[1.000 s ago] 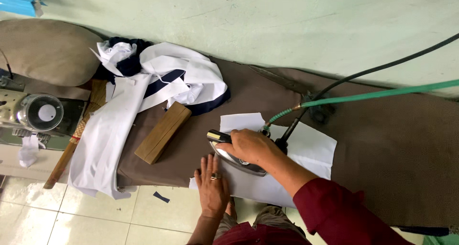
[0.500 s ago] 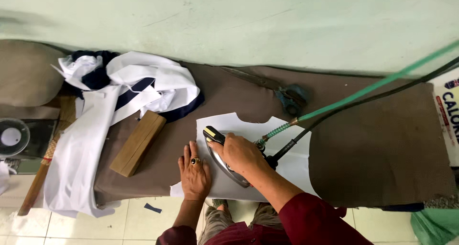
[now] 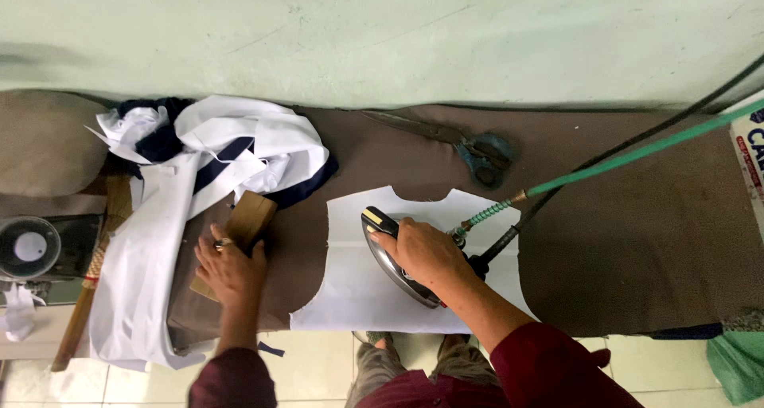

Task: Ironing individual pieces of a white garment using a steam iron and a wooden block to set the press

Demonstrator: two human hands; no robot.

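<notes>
An iron (image 3: 395,257) rests on a white cut piece of cloth (image 3: 374,296) near the front edge of a brown-covered worktop (image 3: 637,241). The right hand (image 3: 426,253) is clenched around the iron's handle. The left hand (image 3: 231,269) lies flat, fingers spread, on a wooden block (image 3: 251,217) to the left. Beyond the block is a heap of white and navy clothing (image 3: 215,149). Scissors (image 3: 458,141) lie near the wall. A green hose (image 3: 621,161) and a black cable (image 3: 557,189) trail from the iron to the right.

- I see scissors (image 3: 469,147) with blue handles near the table's (image 3: 637,241) far edge.
- A heap of white and navy garments (image 3: 223,149) drapes over its left end.
</notes>
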